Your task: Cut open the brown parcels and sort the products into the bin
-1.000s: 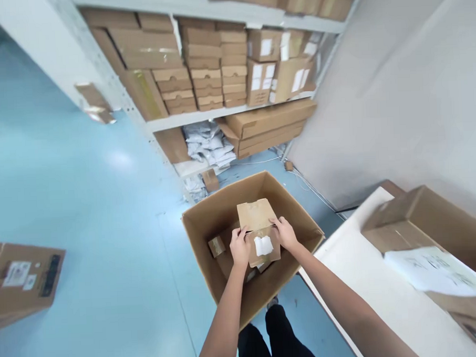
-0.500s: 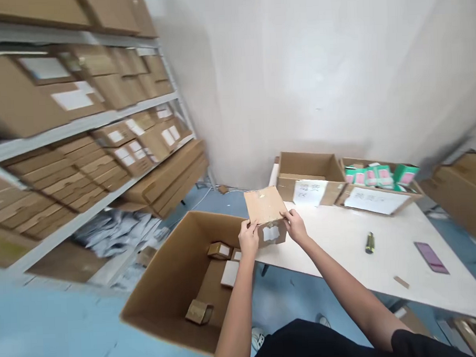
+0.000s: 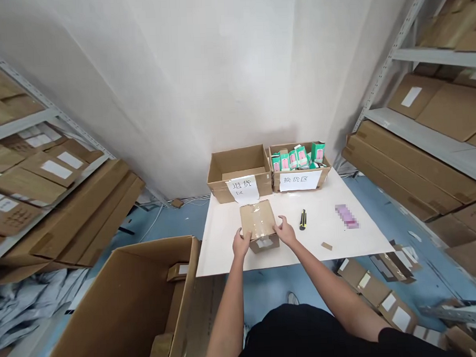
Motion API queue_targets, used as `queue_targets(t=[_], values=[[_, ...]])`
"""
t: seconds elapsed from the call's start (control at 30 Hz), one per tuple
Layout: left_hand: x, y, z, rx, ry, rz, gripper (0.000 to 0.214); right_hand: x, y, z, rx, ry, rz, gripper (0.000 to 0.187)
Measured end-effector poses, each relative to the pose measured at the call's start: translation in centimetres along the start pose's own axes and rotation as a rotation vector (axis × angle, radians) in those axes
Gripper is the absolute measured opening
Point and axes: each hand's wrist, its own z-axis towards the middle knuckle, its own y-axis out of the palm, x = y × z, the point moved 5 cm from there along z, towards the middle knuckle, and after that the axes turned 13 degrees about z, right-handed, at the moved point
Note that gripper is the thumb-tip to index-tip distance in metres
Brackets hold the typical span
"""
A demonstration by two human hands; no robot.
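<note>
A taped cardboard box (image 3: 257, 218) with a white label on its near side is at the white table (image 3: 221, 258), over the front left part. My left hand (image 3: 241, 244) grips its left side, with the thumb near the top edge. My right hand (image 3: 285, 231) holds the right side the same way. Whether the box rests on the tabletop or hovers just above it I cannot tell. Right of my right hand lies a black and yellow utility knife (image 3: 303, 219). A small cardboard scrap (image 3: 326, 245) is near the table's front edge.
Two open boxes with handwritten signs stand at the table's back: the left carton (image 3: 242, 183) and the right carton (image 3: 275, 182), which holds green and pink packets (image 3: 300, 156). A large open carton (image 3: 121, 304) stands at left. Loaded shelves (image 3: 436, 122) flank both sides. A pixelated purple item (image 3: 347, 216) lies right.
My view has turned to the right. Both hands have brought the small box from beside the large carton over to the table, still gripping it.
</note>
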Motion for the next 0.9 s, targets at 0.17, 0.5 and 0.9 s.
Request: queue_targets(t=[0.17,0.5,0.9], values=[[1.7,1.3,0.6,-0.105,0.054,-0.335,0.05,0.4,0.5,3.8,-0.227,0.113,0.182,0.035],[1.3,2.9,0.3,-0.116,0.062,-0.314,0.101,5.1,-2.4,3.8,-0.157,0.098,0.488,0.081],[6.7,3.6,12.3,-0.351,0.338,0.62,0.125,6.6,-10.6,6.2,-0.016,-0.041,-0.005,0.075]])
